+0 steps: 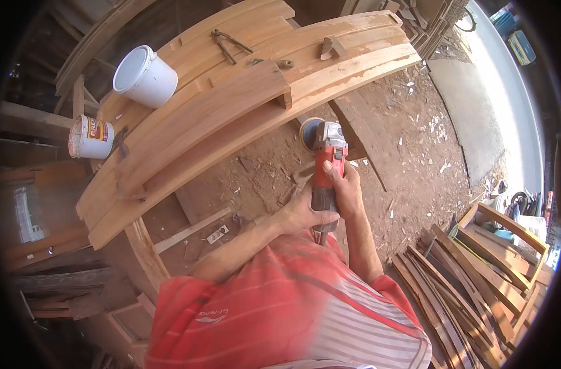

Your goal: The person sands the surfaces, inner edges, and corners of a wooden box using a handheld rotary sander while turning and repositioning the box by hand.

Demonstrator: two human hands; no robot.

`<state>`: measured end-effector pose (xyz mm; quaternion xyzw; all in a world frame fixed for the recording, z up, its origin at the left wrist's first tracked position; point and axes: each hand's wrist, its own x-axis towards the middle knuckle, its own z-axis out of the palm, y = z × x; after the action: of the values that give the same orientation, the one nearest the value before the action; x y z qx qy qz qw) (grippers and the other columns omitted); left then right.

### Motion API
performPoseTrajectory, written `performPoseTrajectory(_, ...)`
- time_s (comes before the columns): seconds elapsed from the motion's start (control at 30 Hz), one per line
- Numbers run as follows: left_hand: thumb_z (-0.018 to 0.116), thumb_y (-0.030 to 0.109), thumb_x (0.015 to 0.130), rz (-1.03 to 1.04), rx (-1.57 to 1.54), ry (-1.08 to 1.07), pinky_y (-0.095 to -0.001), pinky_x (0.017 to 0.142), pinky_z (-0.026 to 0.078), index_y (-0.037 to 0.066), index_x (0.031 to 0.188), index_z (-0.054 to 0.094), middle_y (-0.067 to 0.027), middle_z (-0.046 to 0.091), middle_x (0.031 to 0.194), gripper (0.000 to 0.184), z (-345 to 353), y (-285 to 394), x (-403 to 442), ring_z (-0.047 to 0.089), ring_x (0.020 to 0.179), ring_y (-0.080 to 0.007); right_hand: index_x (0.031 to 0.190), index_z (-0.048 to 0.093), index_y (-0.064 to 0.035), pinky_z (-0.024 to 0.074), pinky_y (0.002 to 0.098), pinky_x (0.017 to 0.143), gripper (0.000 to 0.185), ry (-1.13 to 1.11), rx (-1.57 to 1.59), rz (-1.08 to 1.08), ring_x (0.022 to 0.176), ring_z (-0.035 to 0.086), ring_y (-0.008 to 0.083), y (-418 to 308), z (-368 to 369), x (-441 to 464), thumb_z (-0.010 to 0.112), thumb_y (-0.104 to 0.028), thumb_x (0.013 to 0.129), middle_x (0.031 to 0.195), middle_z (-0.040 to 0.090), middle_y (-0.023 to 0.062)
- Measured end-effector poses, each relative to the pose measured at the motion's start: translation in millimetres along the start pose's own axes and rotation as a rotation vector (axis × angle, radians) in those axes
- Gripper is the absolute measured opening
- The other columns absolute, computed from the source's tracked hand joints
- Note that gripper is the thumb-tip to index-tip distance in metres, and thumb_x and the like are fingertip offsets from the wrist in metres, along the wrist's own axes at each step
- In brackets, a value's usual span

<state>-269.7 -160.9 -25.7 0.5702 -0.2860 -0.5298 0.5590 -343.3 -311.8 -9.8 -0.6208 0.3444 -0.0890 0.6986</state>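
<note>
A red and black angle grinder [324,161] with a round disc [310,132] at its head is held in front of my chest. My left hand [304,210] wraps round its dark rear body. Higher up, my right hand [347,189] grips the red housing, thumb near the switch. The disc is close to the front edge of a long wooden board [348,77] on the bench; whether it touches cannot be made out. A narrower curved wooden piece [213,120] lies on top of the boards.
On the boards stand a white lidded bucket [146,77] and a smaller labelled tub [91,136]. Pincers [230,46] and a small wood block [333,48] lie farther along. Wood chips litter the dirt floor [409,135]. Stacked wood strips [452,301] are at lower right.
</note>
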Motion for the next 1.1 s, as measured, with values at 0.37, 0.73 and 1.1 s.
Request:
performPoseTrajectory(0.37,0.088,0.015,0.08,-0.043,1.591,1.083,-0.0563,0.122,0.033,0.015,0.165,0.035,-0.0194,0.038,0.161,0.1,-161,31,-57,0.033,0.152,-0.0424,0.118,0.066,-0.0009,0.0503,0.03,0.078,0.047,-0.022,0.124,-0.043,0.088,0.062,0.0103,-20,-58,13,0.076,-0.04,0.093,0.101,0.068,0.003)
performPoseTrajectory(0.73,0.078,0.004,0.086,-0.228,1.717,0.917,-0.0529,0.113,0.045,0.015,0.161,0.042,-0.0152,0.052,0.152,0.084,-267,49,-55,0.052,0.139,-0.0376,0.122,0.065,0.001,0.0559,0.0316,0.076,0.051,0.115,0.197,-0.073,0.085,0.068,0.0148,-2,-91,16,0.078,-0.039,0.094,0.101,0.071,0.0074)
performPoseTrajectory(1.1,0.069,0.001,0.086,-0.212,1.501,0.66,-0.0528,0.108,0.05,0.012,0.157,0.047,-0.0223,0.063,0.141,0.075,-325,102,-48,0.059,0.13,-0.0428,0.121,0.064,0.0004,0.0527,0.0324,0.083,0.053,0.177,0.133,-0.048,0.092,0.064,0.0135,-21,-65,25,0.083,-0.035,0.086,0.104,0.069,0.0055)
